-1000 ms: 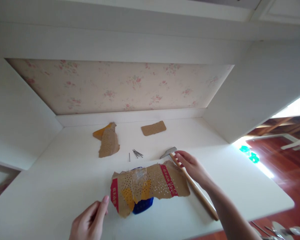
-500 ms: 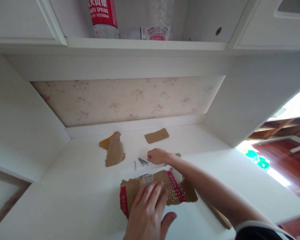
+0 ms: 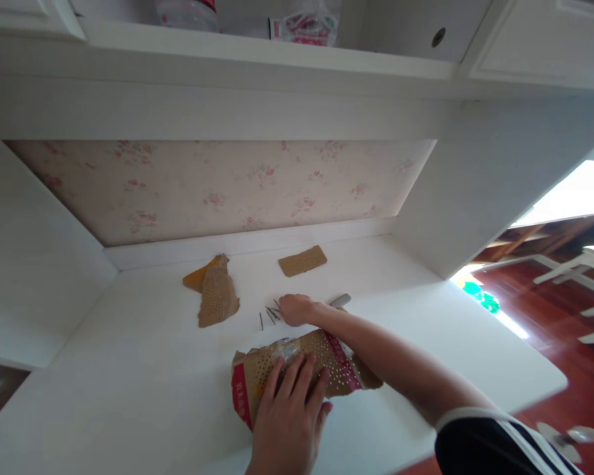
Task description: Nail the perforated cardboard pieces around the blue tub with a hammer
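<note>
Your left hand (image 3: pixel 290 419) lies flat, fingers spread, released rather than grasping, palm down on the perforated cardboard sheet (image 3: pixel 257 382) near the front edge of the counter (image 3: pixel 129 369). The flat press looks meant to pin the sheet so it cannot slide or curl; the sheet sits raised on one side, so something may lie beneath it, not visible. Your right hand (image 3: pixel 296 309) reaches across and above the sheet, fingers curled down onto the small cluster of loose nails (image 3: pixel 268 314) just behind it. The curl hides the fingertips, so I cannot tell whether this grip has closed on a nail or only touches the pile. The nails lie bare on the counter, between the sheet and the back wall. Just right of your right wrist, the metal hammer head (image 3: pixel 340 300) shows; its handle is hidden by your forearm. Further back, well apart from both hands: a torn cardboard scrap (image 3: pixel 218 293) with an orange underside, and a small perforated strip (image 3: pixel 303 260) near the wall. A shelf (image 3: pixel 228 46) overhangs the counter.
</note>
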A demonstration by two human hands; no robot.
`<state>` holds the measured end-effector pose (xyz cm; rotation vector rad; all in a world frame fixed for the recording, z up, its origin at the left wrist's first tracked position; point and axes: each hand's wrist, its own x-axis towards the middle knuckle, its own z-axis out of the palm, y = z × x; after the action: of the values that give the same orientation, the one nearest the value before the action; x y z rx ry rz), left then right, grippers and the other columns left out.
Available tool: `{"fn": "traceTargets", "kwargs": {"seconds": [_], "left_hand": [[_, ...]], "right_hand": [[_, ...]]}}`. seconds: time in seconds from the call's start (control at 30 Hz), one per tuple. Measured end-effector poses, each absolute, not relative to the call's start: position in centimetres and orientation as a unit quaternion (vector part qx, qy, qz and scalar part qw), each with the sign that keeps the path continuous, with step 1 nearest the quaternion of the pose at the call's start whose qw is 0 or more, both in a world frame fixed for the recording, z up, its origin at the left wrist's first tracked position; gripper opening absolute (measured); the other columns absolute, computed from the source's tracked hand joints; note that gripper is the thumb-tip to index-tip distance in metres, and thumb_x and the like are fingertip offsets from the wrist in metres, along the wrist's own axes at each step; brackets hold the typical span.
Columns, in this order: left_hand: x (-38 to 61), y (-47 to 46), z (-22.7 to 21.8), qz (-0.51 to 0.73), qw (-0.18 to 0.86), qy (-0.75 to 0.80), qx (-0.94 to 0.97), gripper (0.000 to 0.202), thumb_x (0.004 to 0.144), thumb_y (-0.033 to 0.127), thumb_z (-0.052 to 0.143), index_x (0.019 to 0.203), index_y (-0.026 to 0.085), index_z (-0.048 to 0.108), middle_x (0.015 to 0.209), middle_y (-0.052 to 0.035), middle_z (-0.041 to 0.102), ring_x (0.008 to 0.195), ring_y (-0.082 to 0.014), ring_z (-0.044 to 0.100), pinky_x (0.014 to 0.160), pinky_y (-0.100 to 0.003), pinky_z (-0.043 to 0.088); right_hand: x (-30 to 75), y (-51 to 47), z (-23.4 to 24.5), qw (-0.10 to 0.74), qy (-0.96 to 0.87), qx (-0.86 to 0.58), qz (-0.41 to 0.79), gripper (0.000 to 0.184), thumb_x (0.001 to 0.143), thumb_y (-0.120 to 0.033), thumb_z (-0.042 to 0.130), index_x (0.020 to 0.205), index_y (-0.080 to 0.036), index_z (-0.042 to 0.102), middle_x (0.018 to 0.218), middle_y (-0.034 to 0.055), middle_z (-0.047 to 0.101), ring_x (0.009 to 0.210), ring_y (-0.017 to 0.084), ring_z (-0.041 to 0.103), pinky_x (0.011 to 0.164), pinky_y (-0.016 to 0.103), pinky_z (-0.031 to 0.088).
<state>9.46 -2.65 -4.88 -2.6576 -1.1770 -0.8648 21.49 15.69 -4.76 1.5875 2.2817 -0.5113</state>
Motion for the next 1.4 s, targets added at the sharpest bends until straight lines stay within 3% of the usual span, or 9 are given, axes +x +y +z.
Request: {"fn": "traceTargets", "kwargs": {"seconds": [0.33,0.53,0.63,0.7,0.77,0.93,1.13,1.27,1.4], "left_hand": [[9.4,-3.1,-4.4,-0.297,-0.002,-0.410,-0.863,0.032,0.093,0.036,0.059,0.124,0.031,0.064,0.117,-0.0056,0.067,0.117,-0.0247,0.060,0.109,-0.047,0.038],[9.1,-3.1,-2.7,-0.259,-0.028,-0.401,-0.878,0.033,0.094,0.038,0.057,0.125,0.028,0.063,0.121,-0.0061,0.067,0.118,-0.0268,0.060,0.105,-0.050,0.045],[9.0,-3.0,-1.9,-0.252,-0.057,-0.403,-0.878,0.033,0.092,0.041,0.061,0.121,0.027,0.065,0.121,-0.0056,0.067,0.117,-0.0273,0.061,0.104,-0.051,0.046],[9.0,-3.0,-1.5,-0.251,-0.078,-0.406,-0.875,0.031,0.091,0.038,0.064,0.119,0.026,0.065,0.120,-0.0054,0.068,0.117,-0.0271,0.061,0.105,-0.051,0.046],[9.2,-2.9,-1.2,-0.249,-0.094,-0.410,-0.873,0.028,0.090,0.034,0.066,0.116,0.024,0.066,0.117,-0.0060,0.068,0.114,-0.0276,0.062,0.104,-0.052,0.047],[9.7,-2.3,-0.9,-0.244,-0.135,-0.417,-0.865,0.010,0.094,0.024,0.059,0.097,0.019,0.067,0.094,-0.0049,0.068,0.096,-0.0245,0.065,0.089,-0.046,0.056],[9.1,-1.6,-1.9,-0.284,-0.152,-0.404,-0.856,0.021,0.097,0.012,0.047,0.091,0.018,0.066,0.093,-0.0050,0.069,0.093,-0.0198,0.066,0.088,-0.039,0.058],[9.0,-1.9,-2.2,-0.297,-0.143,-0.395,-0.858,0.019,0.094,0.013,0.052,0.101,0.019,0.068,0.102,-0.0055,0.070,0.099,-0.0205,0.065,0.091,-0.039,0.058],[9.1,-2.2,-2.4,-0.285,-0.140,-0.398,-0.861,0.020,0.093,0.012,0.054,0.105,0.020,0.067,0.107,-0.0053,0.069,0.104,-0.0220,0.064,0.094,-0.041,0.057]], "right_hand": [[21.8,15.0,-3.0,0.074,0.792,0.580,-0.175,0.031,0.095,-0.033,0.063,0.122,-0.017,0.060,0.122,0.0081,0.063,0.100,0.023,0.066,0.084,0.043,0.056],[24.1,12.1,0.7,-0.131,0.763,0.612,-0.161,0.027,0.096,-0.033,0.061,0.117,-0.017,0.062,0.119,0.0073,0.065,0.101,0.023,0.065,0.087,0.045,0.055],[25.7,8.9,2.3,-0.249,0.737,0.594,-0.204,0.020,0.099,-0.022,0.049,0.100,-0.017,0.067,0.121,0.0080,0.066,0.104,0.020,0.066,0.093,0.039,0.052],[26.5,6.4,2.5,-0.300,0.710,0.579,-0.267,0.026,0.096,-0.019,0.047,0.083,-0.018,0.069,0.110,0.0054,0.072,0.080,0.014,0.071,0.076,0.028,0.057],[27.1,4.2,2.1,-0.338,0.667,0.575,-0.332,0.024,0.094,-0.021,0.049,0.083,-0.019,0.070,0.078,0.0012,0.075,0.058,0.013,0.069,0.059,0.025,0.057],[27.5,1.5,0.1,-0.432,0.552,0.583,-0.409,0.028,0.090,-0.039,0.061,0.070,-0.020,0.061,0.070,0.0045,0.075,0.061,0.019,0.073,0.056,0.027,0.059],[27.3,0.9,-0.9,-0.482,0.517,0.563,-0.428,0.026,0.084,-0.045,0.069,0.096,-0.025,0.058,0.090,0.0037,0.078,0.081,0.021,0.075,0.068,0.031,0.061],[27.1,0.4,-0.8,-0.457,0.546,0.593,-0.376,0.014,0.087,-0.038,0.068,0.091,-0.026,0.072,0.084,0.0014,0.078,0.070,0.019,0.073,0.066,0.030,0.059],[26.7,0.1,-0.7,-0.426,0.597,0.606,-0.309,0.009,0.088,-0.027,0.067,0.087,-0.029,0.076,0.084,-0.0021,0.077,0.078,0.018,0.070,0.074,0.028,0.055]]}}
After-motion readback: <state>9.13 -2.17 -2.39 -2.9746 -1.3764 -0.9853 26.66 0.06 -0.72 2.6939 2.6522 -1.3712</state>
